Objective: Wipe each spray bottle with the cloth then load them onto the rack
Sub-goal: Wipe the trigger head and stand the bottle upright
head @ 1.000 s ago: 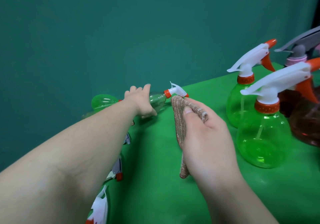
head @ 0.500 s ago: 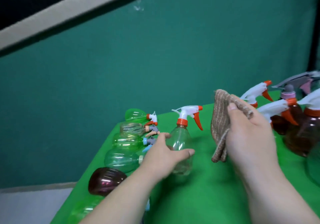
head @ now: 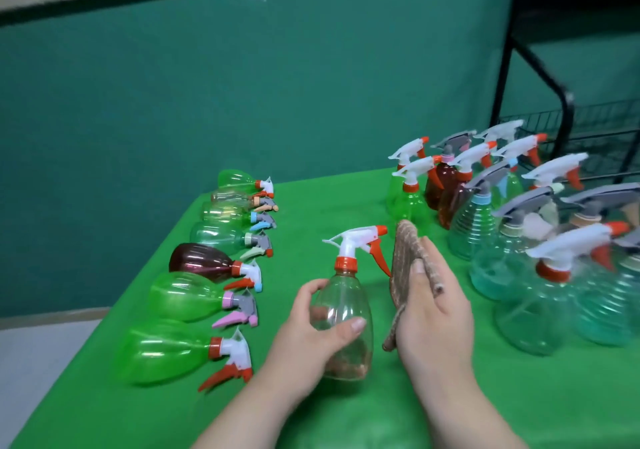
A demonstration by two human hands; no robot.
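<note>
My left hand (head: 313,327) grips a clear spray bottle (head: 346,313) with a white head and orange trigger, held upright near the middle of the green table (head: 346,414). My right hand (head: 433,310) holds a folded brown striped cloth (head: 405,258) just right of the bottle, close to its trigger. A row of several bottles (head: 194,296) lies on its side along the table's left edge. Several upright bottles (head: 519,240) stand in a cluster at the right. A black wire rack (head: 568,116) stands behind them at the far right.
A teal wall backs the table. The table's left edge drops to a pale floor (head: 41,344). Bare green cloth shows between the lying row and the upright cluster, and along the front.
The view has lifted and pulled back. My left hand has brought the clear bottle from lying at the far left to upright in the middle. My right hand with the cloth stays beside it.
</note>
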